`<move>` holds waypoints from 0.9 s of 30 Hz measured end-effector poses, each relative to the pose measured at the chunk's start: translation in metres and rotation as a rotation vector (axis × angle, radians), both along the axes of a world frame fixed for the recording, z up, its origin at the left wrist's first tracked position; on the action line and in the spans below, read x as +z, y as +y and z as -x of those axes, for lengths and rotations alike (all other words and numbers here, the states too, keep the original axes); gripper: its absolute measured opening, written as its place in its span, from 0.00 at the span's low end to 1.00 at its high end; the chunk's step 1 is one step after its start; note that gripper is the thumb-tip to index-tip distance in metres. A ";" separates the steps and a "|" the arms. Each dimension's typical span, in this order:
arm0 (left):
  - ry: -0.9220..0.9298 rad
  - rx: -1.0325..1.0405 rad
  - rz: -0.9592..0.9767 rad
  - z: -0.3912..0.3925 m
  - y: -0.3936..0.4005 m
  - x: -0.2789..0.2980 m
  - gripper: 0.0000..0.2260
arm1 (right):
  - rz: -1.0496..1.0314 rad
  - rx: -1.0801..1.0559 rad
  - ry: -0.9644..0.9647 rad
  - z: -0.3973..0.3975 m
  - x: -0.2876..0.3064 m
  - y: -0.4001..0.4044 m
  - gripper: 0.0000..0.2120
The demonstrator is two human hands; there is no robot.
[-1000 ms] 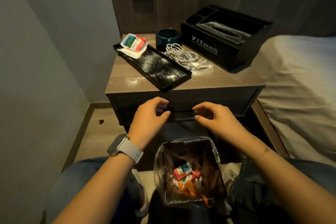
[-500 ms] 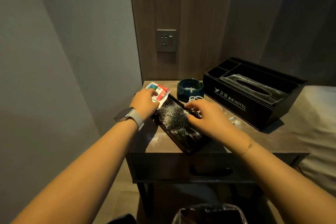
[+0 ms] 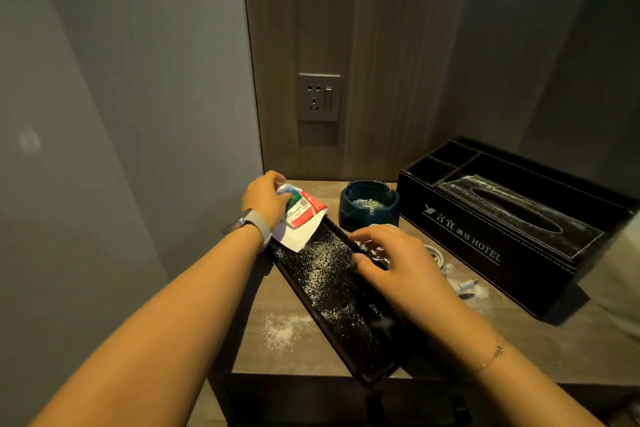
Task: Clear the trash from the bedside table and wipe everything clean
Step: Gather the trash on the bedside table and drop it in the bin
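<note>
My left hand (image 3: 265,199) grips the red-green-white wrapper (image 3: 302,210) at the far end of the black tray (image 3: 332,291), fingers curled over its top edge; a white paper (image 3: 298,236) sticks out under the wrapper onto the tray. My right hand (image 3: 391,263) rests on the tray's right rim, fingers bent, thumb inside the tray; whether it actually grips the rim I can't tell. The tray lies diagonal on the bedside table (image 3: 311,354) and is dusted with white powder, with more powder on the tabletop. The dark teal ashtray (image 3: 369,206) sits just behind the tray. White cables (image 3: 438,255) are partly hidden by the right hand. The black hotel tissue box (image 3: 512,218) stands on the right. A wall socket (image 3: 318,97) is above the table.
</note>
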State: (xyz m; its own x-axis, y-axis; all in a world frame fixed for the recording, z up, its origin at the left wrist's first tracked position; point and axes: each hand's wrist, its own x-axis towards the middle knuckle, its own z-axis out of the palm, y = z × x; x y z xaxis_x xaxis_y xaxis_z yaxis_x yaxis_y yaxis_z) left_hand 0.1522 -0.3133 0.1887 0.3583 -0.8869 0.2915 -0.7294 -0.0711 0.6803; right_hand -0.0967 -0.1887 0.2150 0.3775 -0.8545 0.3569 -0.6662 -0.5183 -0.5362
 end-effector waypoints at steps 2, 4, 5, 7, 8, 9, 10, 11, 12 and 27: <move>0.111 -0.002 0.086 -0.002 0.006 0.005 0.11 | -0.003 -0.006 -0.025 0.005 0.000 0.001 0.13; 0.206 -0.031 0.116 -0.002 0.017 0.014 0.10 | -0.018 -0.007 -0.038 0.010 0.001 0.006 0.13; 0.248 -0.051 0.127 -0.001 0.025 0.020 0.09 | -0.027 -0.008 -0.039 0.014 0.002 0.009 0.13; 0.313 -0.102 0.160 0.008 0.049 0.032 0.07 | -0.044 -0.020 -0.041 0.024 0.004 0.021 0.13; 0.342 -0.124 0.183 0.014 0.066 0.038 0.06 | -0.053 -0.032 -0.046 0.030 0.006 0.029 0.13; 0.365 -0.141 0.204 0.020 0.084 0.044 0.05 | -0.062 -0.046 -0.056 0.036 0.008 0.039 0.13; 0.389 -0.161 0.221 0.028 0.105 0.051 0.04 | -0.071 -0.058 -0.072 0.042 0.009 0.049 0.14; 0.407 -0.183 0.226 0.036 0.124 0.055 0.04 | -0.086 -0.069 -0.091 0.049 0.010 0.061 0.14; 0.428 -0.209 0.225 0.044 0.144 0.058 0.04 | -0.099 -0.077 -0.114 0.054 0.011 0.075 0.14; 0.637 -0.342 -0.078 0.144 0.367 -0.041 0.06 | -0.372 -0.291 -0.255 0.127 -0.053 0.240 0.13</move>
State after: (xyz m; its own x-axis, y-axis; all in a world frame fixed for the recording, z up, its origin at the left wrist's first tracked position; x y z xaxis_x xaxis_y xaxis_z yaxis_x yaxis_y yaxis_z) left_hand 0.0078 0.0538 0.1472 0.1369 -0.9893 0.0502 -0.1834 0.0245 0.9827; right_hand -0.2234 0.0513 0.1623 0.0466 -0.9972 0.0592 -0.5785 -0.0752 -0.8122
